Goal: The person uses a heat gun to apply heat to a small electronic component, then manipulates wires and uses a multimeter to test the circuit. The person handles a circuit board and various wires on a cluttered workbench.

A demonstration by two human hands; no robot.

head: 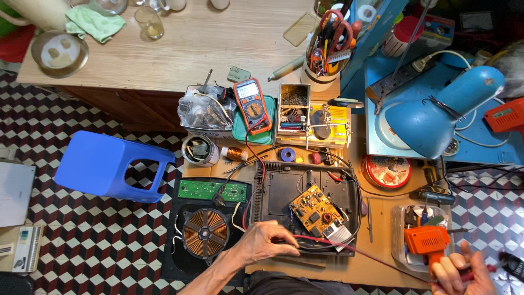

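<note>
Your left hand (267,240) rests on the near rim of the open black plastic appliance casing (273,194), its fingers (288,248) closed narrowly on a thin red probe lead (349,250). That lead is what matters here: its long axis runs left to right along the near edge of the tabletop (376,267), passing in front of the casing and slanting towards the near right corner, where your right hand (464,273) sits.

The yellow-orange circuit board (315,210) lies tilted inside the casing, just beyond and to the right of your left fingertips; it is near your left hand and well apart from your right.

Your right hand is curled around the grip of an orange plastic soldering gun (427,240), whose body points away from you over a clear plastic tray (397,218). Something red shows in the same fist, but you cannot tell whether it is the lead's end.

To the left of the casing a copper induction coil (206,232) lies flat with a green circuit strip (212,190) beyond it. An orange multimeter (251,104) stands farther back, its red wire trailing down into the casing.
</note>
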